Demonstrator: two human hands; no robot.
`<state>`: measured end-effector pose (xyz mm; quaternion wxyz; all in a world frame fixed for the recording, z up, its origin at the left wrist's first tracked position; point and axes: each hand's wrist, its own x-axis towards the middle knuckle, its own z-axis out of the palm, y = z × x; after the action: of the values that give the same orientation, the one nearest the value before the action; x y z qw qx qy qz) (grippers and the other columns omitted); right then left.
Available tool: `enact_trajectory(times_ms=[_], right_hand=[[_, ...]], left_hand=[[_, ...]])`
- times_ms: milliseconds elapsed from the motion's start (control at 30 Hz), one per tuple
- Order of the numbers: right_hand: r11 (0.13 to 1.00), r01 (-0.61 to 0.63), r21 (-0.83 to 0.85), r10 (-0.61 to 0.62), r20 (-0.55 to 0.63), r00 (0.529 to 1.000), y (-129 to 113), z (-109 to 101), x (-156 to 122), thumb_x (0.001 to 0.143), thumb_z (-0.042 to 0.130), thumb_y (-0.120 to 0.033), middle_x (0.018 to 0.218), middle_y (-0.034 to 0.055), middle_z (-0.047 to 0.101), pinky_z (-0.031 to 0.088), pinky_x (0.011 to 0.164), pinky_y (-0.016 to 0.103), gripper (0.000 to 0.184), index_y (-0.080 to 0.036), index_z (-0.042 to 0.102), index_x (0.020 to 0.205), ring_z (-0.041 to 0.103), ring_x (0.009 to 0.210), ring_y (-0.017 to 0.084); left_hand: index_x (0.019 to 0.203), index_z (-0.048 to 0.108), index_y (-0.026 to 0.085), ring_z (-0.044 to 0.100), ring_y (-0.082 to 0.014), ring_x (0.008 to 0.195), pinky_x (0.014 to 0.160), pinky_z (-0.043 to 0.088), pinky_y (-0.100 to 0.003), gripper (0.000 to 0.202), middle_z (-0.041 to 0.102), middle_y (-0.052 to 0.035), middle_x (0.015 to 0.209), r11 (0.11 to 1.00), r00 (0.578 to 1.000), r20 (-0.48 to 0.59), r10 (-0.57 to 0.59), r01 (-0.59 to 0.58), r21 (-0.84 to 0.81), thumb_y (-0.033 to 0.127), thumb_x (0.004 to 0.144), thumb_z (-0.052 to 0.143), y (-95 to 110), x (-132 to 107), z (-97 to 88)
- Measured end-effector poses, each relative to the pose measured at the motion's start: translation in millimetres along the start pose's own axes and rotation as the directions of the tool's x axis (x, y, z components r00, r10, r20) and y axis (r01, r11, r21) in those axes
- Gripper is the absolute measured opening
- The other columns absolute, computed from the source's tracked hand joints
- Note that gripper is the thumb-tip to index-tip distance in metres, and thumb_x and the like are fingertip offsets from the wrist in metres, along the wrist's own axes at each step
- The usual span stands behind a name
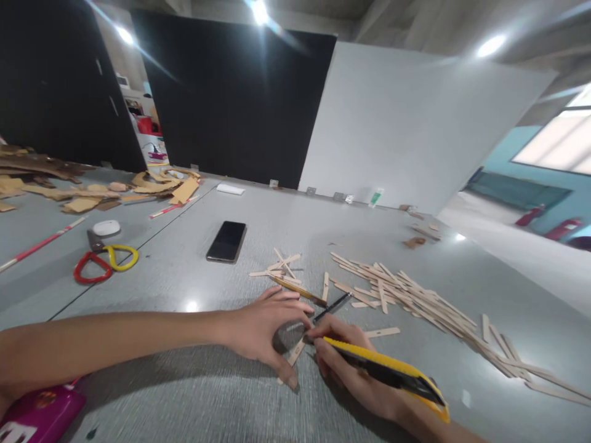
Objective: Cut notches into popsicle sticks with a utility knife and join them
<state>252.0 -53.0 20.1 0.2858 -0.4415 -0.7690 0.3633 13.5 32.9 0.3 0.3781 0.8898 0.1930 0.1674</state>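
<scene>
My left hand (270,332) rests on the grey table (194,381), thumb and fingers pinning a flat wooden craft stick (295,353) against the surface. My right hand (344,366) is closed round a yellow-and-black utility knife (392,369), whose tip meets the same stick beside my left fingertips. A pencil (298,290) and a black pen (332,306) lie just beyond my hands.
A long heap of wooden sticks (415,298) spreads to the right. A small cluster of sticks (281,266) lies ahead, and a black phone (226,241) beyond it. Scissors with red and yellow handles (104,261) sit at left, cardboard scraps (92,194) farther back, a magenta case (39,415) near my left elbow.
</scene>
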Motion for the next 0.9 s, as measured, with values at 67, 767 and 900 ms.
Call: enact_trajectory(times_ms=[67,767,900], right_hand=[[1.0,-0.007,0.003,0.007,-0.012,1.0,1,-1,-1,0.111,0.046,-0.054,0.064,-0.0058,0.055,0.042,0.053,0.025,0.035,-0.022,0.059,0.102,0.049,0.052,0.013],[0.996,-0.037,0.086,0.034,0.042,0.999,16,-4,-5,0.111,0.05,-0.052,0.072,-0.0029,0.06,0.042,0.05,0.023,0.03,-0.024,0.059,0.113,0.052,0.057,0.013],[0.989,-0.077,0.126,0.071,0.046,0.996,17,-5,-4,0.111,0.05,-0.052,0.071,-0.0037,0.061,0.039,0.047,0.021,0.03,-0.025,0.057,0.12,0.05,0.054,0.012]], left_hand=[[0.133,0.068,0.029,0.03,-0.0474,0.159,0.129,0.009,-0.069,0.093,0.051,-0.012,0.163,1.0,1.0,-0.001,-0.003,0.003,-0.004,0.075,0.057,0.094,-1,0,0.8],[0.134,0.068,0.027,0.041,-0.0412,0.151,0.125,0.028,-0.062,0.094,0.05,-0.0165,0.161,1.0,0.987,-0.16,-0.001,-0.004,-0.028,0.07,0.056,0.098,-9,-3,5.0],[0.129,0.073,0.028,0.043,-0.0422,0.149,0.124,0.028,-0.064,0.09,0.054,-0.0152,0.158,1.0,0.99,-0.14,-0.013,0.01,-0.024,0.073,0.055,0.096,-7,-3,3.6]])
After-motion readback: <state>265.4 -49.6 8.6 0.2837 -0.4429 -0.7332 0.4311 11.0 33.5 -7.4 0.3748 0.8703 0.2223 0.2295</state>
